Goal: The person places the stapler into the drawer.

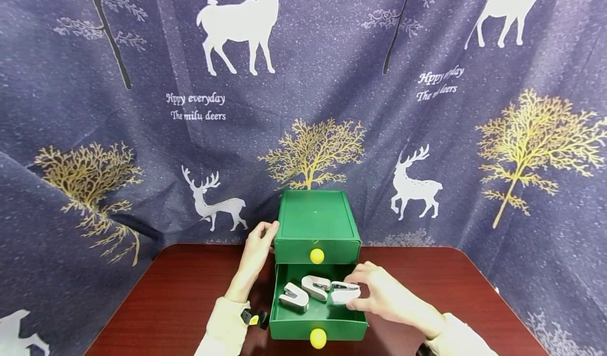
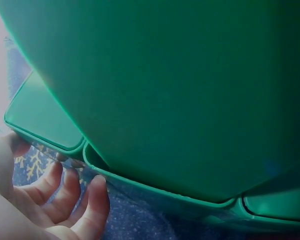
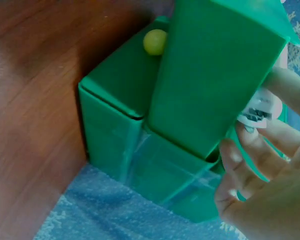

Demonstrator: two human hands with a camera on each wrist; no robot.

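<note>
A green drawer cabinet (image 1: 315,216) has one drawer (image 1: 319,329) pulled out, with yellow ball knobs on the fronts. Inside that drawer lie white mini staplers: one at the left (image 1: 295,297), one in the middle (image 1: 316,286) and one at the right (image 1: 345,294). My right hand (image 1: 381,293) reaches over the drawer's right side and holds the right stapler between thumb and fingers; the right wrist view shows this stapler (image 3: 260,111) partly hidden. At the cabinet's left side is my left hand (image 1: 260,243), thumb at the cabinet wall and fingers loosely bent close to its edge.
The closed top drawer (image 1: 294,251) sits above the pulled-out one, and another closed drawer (image 3: 115,82) shows below it in the right wrist view. Under the cabinet is a reddish-brown table (image 1: 180,293). A patterned cloth (image 1: 332,92) with deer and trees hangs behind.
</note>
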